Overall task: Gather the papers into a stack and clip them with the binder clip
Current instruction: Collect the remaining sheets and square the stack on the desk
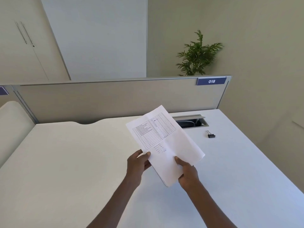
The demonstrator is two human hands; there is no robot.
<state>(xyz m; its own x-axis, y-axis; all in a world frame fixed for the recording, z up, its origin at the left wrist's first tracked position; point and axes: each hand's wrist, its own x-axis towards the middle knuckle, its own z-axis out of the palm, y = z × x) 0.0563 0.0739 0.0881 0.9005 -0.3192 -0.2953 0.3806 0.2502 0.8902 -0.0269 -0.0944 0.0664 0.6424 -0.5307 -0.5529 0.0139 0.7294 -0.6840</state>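
A stack of white papers (164, 145) is held up above the white desk (74, 162), tilted, with a printed table and some handwriting on the top sheet. My left hand (137, 163) grips the stack's left edge, thumb on top. My right hand (187, 174) grips its lower right edge, thumb on the top sheet. A black binder clip (211, 135) with silver handles lies on the desk to the right, beyond the papers and apart from both hands.
An open cable hatch (190, 122) is set into the desk behind the papers. A grey partition (115, 99) with a "018" label (211, 81) runs along the desk's far edge. A potted plant (197, 56) stands behind it.
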